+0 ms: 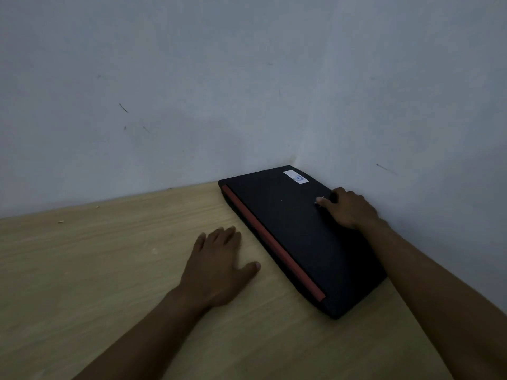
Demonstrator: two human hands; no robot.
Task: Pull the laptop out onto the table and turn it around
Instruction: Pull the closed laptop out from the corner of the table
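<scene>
A closed black laptop [290, 229] with a red strip along its left edge and a white sticker near its far corner lies on the light wooden table [109, 270]. It is pushed into the corner where two walls meet. My right hand [349, 208] rests on the lid's right edge beside the wall, its fingers curled over that edge and the thumb on top. Flat on the table, my left hand [219, 267] lies palm down just left of the laptop with fingers spread, not touching it.
Pale walls [192, 91] close off the table at the back and along the right. A few small crumbs [61, 221] lie on the wood at the far left near the wall.
</scene>
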